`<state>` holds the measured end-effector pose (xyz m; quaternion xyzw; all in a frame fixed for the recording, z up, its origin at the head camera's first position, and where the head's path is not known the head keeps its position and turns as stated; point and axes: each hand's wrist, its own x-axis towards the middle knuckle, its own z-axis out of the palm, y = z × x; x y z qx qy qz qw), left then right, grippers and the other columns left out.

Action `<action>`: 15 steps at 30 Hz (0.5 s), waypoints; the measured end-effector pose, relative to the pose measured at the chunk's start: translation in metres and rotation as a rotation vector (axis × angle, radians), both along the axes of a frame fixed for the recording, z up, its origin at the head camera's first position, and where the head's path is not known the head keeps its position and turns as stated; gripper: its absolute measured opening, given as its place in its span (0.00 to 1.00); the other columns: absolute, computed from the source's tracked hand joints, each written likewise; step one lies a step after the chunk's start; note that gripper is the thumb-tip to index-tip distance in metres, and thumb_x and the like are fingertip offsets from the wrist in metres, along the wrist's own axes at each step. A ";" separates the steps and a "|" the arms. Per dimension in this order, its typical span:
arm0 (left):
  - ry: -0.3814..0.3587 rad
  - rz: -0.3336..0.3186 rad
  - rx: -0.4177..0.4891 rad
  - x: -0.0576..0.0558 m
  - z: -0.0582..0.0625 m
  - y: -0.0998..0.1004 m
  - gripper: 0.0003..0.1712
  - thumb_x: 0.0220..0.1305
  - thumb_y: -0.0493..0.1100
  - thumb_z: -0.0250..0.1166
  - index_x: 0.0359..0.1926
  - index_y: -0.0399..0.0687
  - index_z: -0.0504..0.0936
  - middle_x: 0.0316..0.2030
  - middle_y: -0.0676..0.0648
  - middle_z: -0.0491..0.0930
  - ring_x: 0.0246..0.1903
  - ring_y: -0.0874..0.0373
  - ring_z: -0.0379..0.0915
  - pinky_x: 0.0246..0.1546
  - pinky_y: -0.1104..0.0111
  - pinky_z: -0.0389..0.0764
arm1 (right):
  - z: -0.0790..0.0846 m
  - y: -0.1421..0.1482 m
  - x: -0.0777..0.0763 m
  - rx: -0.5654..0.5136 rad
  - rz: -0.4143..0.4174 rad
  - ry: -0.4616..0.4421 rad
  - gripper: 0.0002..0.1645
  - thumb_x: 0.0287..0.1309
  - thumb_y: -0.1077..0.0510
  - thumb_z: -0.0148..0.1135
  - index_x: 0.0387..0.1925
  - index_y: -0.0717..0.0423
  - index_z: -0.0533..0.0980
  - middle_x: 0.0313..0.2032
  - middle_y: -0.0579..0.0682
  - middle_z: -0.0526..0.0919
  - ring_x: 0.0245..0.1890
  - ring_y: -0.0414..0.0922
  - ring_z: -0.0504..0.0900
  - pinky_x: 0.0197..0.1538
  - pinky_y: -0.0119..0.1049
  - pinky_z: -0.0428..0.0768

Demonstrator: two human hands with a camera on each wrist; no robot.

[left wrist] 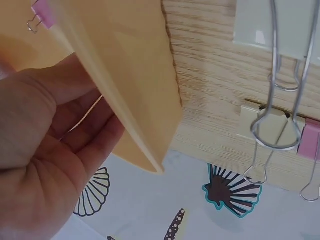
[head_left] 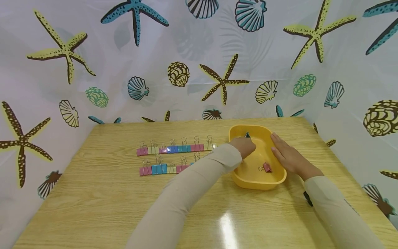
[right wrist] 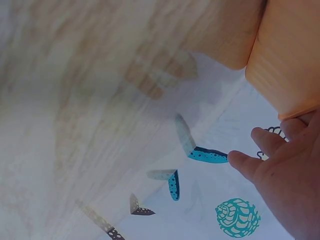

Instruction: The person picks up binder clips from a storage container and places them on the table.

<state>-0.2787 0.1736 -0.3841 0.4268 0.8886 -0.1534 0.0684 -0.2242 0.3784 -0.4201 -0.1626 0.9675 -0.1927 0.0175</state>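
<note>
My left hand reaches down inside a yellow-orange plastic bin. Seen from the left wrist, its fingers curl toward the thumb, but the bin wall hides their tips, so I cannot tell whether they pinch anything. Just beyond the hand, a dark teal binder clip shows in the bin. A pink-red binder clip lies on the bin floor near its front right. Outside the bin, my right hand rests along the right wall with fingers extended; the right wrist view shows the fingers at the bin's edge.
Left of the bin, binder clips stand in two rows: a back row and a front row, its right end hidden by my left sleeve. They are pink, pale yellow, blue and teal. Patterned cloth hangs behind the wooden table.
</note>
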 end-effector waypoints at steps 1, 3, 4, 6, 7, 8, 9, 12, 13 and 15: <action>-0.011 -0.001 0.006 0.000 0.000 0.000 0.10 0.69 0.40 0.58 0.46 0.54 0.83 0.38 0.54 0.83 0.32 0.65 0.75 0.32 0.73 0.76 | 0.000 0.000 0.000 -0.001 0.003 0.001 0.36 0.76 0.49 0.33 0.74 0.66 0.40 0.73 0.66 0.41 0.71 0.66 0.45 0.66 0.65 0.49; -0.016 -0.010 0.009 -0.001 0.000 -0.001 0.09 0.69 0.40 0.58 0.45 0.54 0.83 0.37 0.54 0.83 0.31 0.65 0.74 0.31 0.74 0.74 | 0.001 0.000 -0.001 -0.009 0.003 -0.006 0.36 0.76 0.49 0.33 0.74 0.66 0.40 0.73 0.66 0.41 0.71 0.65 0.45 0.67 0.64 0.48; -0.013 -0.020 0.009 0.000 0.000 -0.001 0.09 0.69 0.40 0.58 0.44 0.54 0.83 0.37 0.55 0.83 0.30 0.65 0.73 0.31 0.74 0.74 | 0.002 0.000 0.000 -0.013 0.003 -0.009 0.36 0.76 0.49 0.33 0.74 0.66 0.40 0.73 0.66 0.41 0.71 0.65 0.44 0.67 0.64 0.48; -0.005 -0.038 0.003 0.001 0.001 -0.002 0.08 0.69 0.40 0.58 0.43 0.54 0.83 0.36 0.55 0.83 0.29 0.65 0.71 0.29 0.74 0.72 | 0.003 0.000 -0.001 -0.022 0.004 -0.015 0.35 0.76 0.50 0.33 0.73 0.66 0.41 0.73 0.66 0.41 0.71 0.65 0.44 0.67 0.64 0.47; 0.005 -0.050 -0.001 0.002 0.001 -0.002 0.08 0.69 0.40 0.58 0.43 0.54 0.83 0.36 0.55 0.83 0.29 0.65 0.71 0.29 0.74 0.71 | 0.004 0.000 0.000 -0.026 0.004 -0.015 0.35 0.76 0.51 0.33 0.73 0.66 0.41 0.73 0.66 0.41 0.71 0.65 0.44 0.67 0.64 0.47; 0.015 -0.060 -0.004 0.003 0.002 -0.003 0.08 0.69 0.40 0.58 0.43 0.54 0.84 0.36 0.56 0.83 0.29 0.65 0.71 0.29 0.74 0.71 | 0.004 0.000 0.000 -0.029 0.004 -0.016 0.35 0.76 0.51 0.33 0.73 0.66 0.41 0.73 0.66 0.41 0.71 0.66 0.44 0.67 0.64 0.47; 0.022 -0.070 -0.008 0.003 0.002 -0.003 0.08 0.68 0.40 0.59 0.43 0.54 0.84 0.36 0.56 0.83 0.29 0.65 0.71 0.29 0.75 0.71 | 0.004 0.000 0.000 -0.028 0.005 -0.014 0.35 0.76 0.51 0.33 0.73 0.67 0.41 0.73 0.66 0.41 0.71 0.66 0.44 0.67 0.64 0.47; 0.054 -0.108 -0.019 0.006 0.004 -0.005 0.09 0.68 0.40 0.60 0.45 0.54 0.84 0.38 0.56 0.83 0.31 0.66 0.73 0.31 0.75 0.73 | 0.004 0.000 0.000 -0.041 0.012 -0.013 0.35 0.76 0.51 0.33 0.73 0.68 0.42 0.73 0.67 0.40 0.71 0.68 0.43 0.67 0.64 0.46; 0.063 -0.123 -0.016 0.006 0.005 -0.005 0.10 0.68 0.40 0.60 0.46 0.54 0.83 0.38 0.56 0.84 0.32 0.66 0.74 0.32 0.75 0.74 | 0.004 0.000 0.000 -0.045 0.014 -0.014 0.35 0.76 0.51 0.32 0.73 0.68 0.42 0.73 0.68 0.40 0.71 0.68 0.42 0.68 0.64 0.45; 0.078 -0.150 0.000 0.007 0.006 -0.005 0.10 0.68 0.39 0.59 0.47 0.54 0.83 0.38 0.56 0.84 0.33 0.65 0.75 0.34 0.75 0.76 | 0.004 0.000 0.000 -0.054 0.015 -0.018 0.35 0.76 0.50 0.32 0.73 0.68 0.41 0.73 0.68 0.40 0.71 0.69 0.40 0.68 0.64 0.44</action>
